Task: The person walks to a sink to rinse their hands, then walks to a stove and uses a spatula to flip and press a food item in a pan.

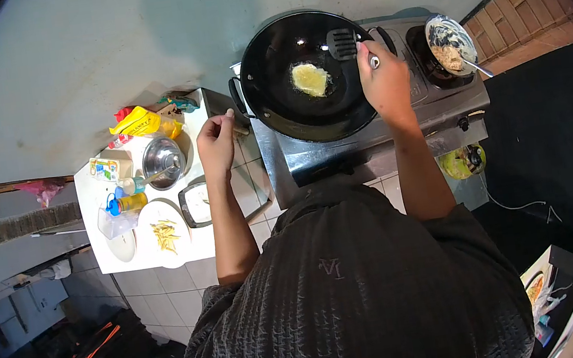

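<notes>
My right hand (387,82) is closed round the handle of a black slotted spatula (341,45), whose head hangs over the right side of a black wok (278,118). In the wok a pale yellow piece of food, looking like egg or batter (310,80), lies near the middle, apart from the spatula. My left hand (217,143) is beside the wok's left handle, not touching it. Its thumb and fingers are pinched together; whether anything small is between them I cannot make out. The wok sits on a steel gas stove (320,156).
Right of the wok, a bowl of pale mixture (445,49) with a spoon rests on the other burner. The white table (103,239) at left carries a steel bowl (163,162), a plate (163,228) of cut strips, a dark-rimmed tray (196,205) and yellow packets (141,122).
</notes>
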Tool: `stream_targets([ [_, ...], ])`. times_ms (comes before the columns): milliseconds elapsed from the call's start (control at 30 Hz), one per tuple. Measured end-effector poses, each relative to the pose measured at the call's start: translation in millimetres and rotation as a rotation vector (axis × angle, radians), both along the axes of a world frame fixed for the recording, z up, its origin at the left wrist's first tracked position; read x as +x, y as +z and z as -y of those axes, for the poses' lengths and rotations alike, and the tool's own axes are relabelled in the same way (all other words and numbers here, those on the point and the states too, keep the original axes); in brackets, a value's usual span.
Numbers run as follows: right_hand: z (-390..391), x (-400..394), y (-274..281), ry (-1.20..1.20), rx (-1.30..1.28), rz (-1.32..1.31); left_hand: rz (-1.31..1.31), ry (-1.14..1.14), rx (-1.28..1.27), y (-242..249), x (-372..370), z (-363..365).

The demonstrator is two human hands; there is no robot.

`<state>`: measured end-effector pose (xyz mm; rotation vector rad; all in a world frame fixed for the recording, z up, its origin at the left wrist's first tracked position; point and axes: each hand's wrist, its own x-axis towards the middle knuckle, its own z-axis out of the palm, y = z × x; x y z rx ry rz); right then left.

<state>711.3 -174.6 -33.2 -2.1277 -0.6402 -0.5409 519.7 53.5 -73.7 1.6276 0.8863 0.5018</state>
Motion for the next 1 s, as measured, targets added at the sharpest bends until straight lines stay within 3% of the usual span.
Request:
stream_targets([
  [500,-8,-9,0,0.006,0.165,-0.115,0.006,0.018,-0.011,7,9,-5],
  [733,-9,-4,-6,-0.012,0.08,-0.045,0.042,0.018,0.101,-16,32,-47],
  [1000,-5,-8,-3,-0.009,-0.003,-0.036,-0.083,-0.027,0.153,-13,48,-36],
])
